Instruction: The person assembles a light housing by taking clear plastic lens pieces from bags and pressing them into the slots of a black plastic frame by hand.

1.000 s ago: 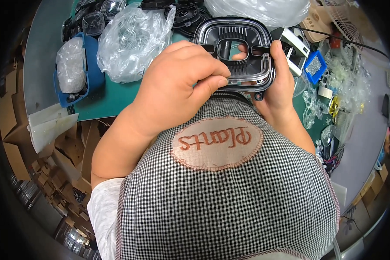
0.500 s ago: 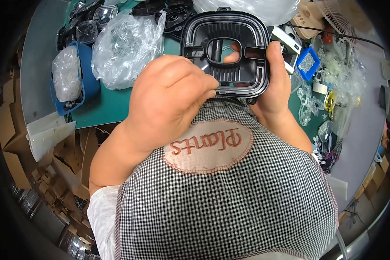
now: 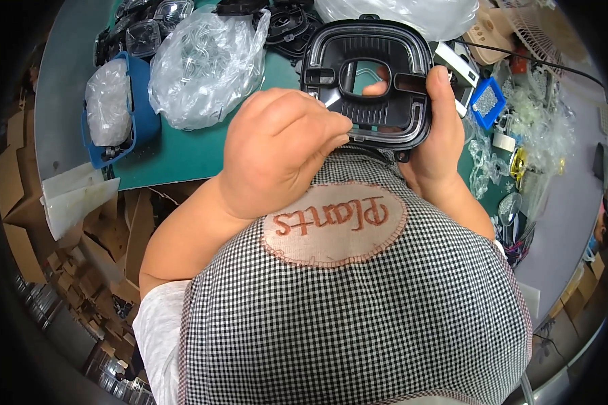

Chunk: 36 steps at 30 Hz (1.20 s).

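A black square lid-like plastic frame (image 3: 366,50) with rounded corners, an oval opening in its middle and a clear strip around its rim is held up in front of my apron. My right hand (image 3: 442,131) grips its right side, thumb along the outer edge and fingers behind; some fingertips show through the opening. My left hand (image 3: 277,152) is closed in a pinch at the lower left corner of the frame. Its fingertips touch the rim near the clear strip, and what lies between them is hidden.
Clear plastic bags (image 3: 206,74) lie on the green mat (image 3: 182,158). A blue basket (image 3: 142,108) holding a bag stands at the left. More black frames (image 3: 290,27) sit behind. At the right are a blue tray of small clear pieces (image 3: 488,102) and crumpled clear film (image 3: 544,128).
Both hands and the black frame have shifted slightly right in the picture. The left hand's pinch stays at the frame's lower left, and the right hand keeps its grip.
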Tool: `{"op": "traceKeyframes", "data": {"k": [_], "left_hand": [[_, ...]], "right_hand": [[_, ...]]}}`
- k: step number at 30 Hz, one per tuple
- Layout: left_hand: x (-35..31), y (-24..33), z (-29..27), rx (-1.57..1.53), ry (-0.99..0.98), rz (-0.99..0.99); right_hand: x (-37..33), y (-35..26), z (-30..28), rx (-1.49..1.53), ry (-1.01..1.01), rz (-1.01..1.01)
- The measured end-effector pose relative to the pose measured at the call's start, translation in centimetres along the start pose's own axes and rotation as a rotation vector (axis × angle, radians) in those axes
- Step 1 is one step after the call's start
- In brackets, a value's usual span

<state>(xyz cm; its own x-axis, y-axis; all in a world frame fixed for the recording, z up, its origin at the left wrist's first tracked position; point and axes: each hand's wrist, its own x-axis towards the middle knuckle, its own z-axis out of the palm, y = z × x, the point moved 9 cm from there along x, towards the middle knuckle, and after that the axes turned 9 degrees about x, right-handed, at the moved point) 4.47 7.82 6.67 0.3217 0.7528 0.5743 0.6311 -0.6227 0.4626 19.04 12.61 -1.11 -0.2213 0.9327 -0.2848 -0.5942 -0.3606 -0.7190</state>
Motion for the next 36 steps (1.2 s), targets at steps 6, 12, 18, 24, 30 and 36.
{"op": "traceKeyframes", "data": {"k": [6, 12, 18, 24, 30, 36], "left_hand": [[0.2, -0.3, 1.0, 0.061, -0.193, -0.076], [0.0, 0.0, 1.7, 0.03, -0.178, -0.07], [-0.1, 0.0, 1.2, 0.099, -0.125, -0.086], [-0.3, -0.5, 1.6, 0.034, -0.187, -0.145], [0.1, -0.7, 1.7, -0.014, -0.265, -0.155], [0.1, -0.3, 1.5, 0.042, -0.241, -0.1]], "right_hand": [[0.2, 1.0, -0.7, 0.053, 0.054, 0.067], [0.1, 1.5, -1.1, 0.068, 0.048, 0.111], [0.1, 1.8, -1.2, 0.077, 0.072, 0.11], [-0.2, 2.1, -1.3, 0.059, 0.056, 0.125], [-0.1, 2.2, -1.3, 0.057, 0.059, 0.159], [0.0, 1.8, -0.9, 0.019, 0.025, 0.131]]}}
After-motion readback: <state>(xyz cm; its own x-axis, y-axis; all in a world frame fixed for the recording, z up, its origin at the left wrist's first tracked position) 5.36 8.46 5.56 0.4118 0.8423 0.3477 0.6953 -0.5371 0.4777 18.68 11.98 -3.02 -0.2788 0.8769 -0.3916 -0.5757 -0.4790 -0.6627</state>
